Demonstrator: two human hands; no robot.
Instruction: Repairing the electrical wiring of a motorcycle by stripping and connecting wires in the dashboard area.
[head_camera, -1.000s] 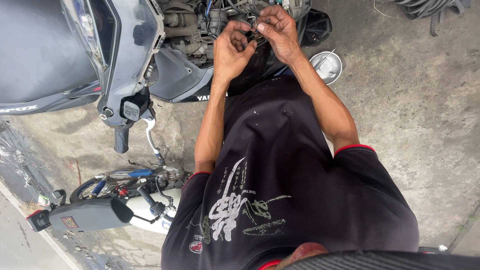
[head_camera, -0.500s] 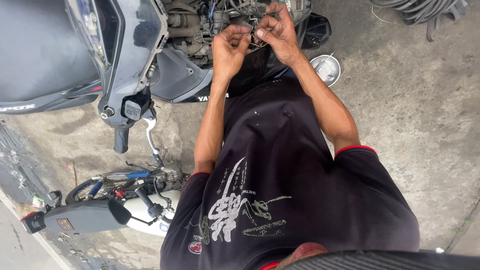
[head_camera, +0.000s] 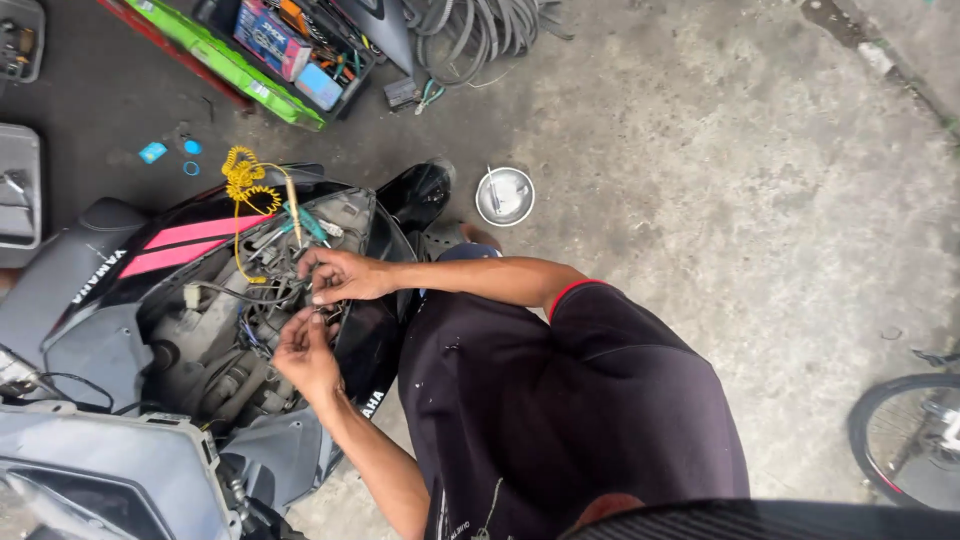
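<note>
A black scooter with pink stripes (head_camera: 160, 245) stands with its cover off, so wiring and engine parts (head_camera: 235, 330) show. My right hand (head_camera: 342, 276) reaches in from the right and pinches a bundle of thin wires (head_camera: 312, 305) over the open bay. My left hand (head_camera: 305, 355) comes up from below with its fingertips closed on the same wires, just under the right hand. What the fingers hold beyond the wires is too small to tell. A yellow coiled cord (head_camera: 243, 180) with a thin probe lies on the scooter's body above my hands.
A round metal bowl (head_camera: 504, 195) sits on the concrete floor beside the scooter. A green-edged tray of tools and boxes (head_camera: 270, 55) and coiled grey hoses (head_camera: 480, 25) lie at the top. A bicycle wheel (head_camera: 905, 440) is at the right edge. A grey body panel (head_camera: 100, 470) fills the lower left.
The view has swung round, so the scooter now lies to the left and more floor shows. Both hands stay together on the wires in the open bay.
</note>
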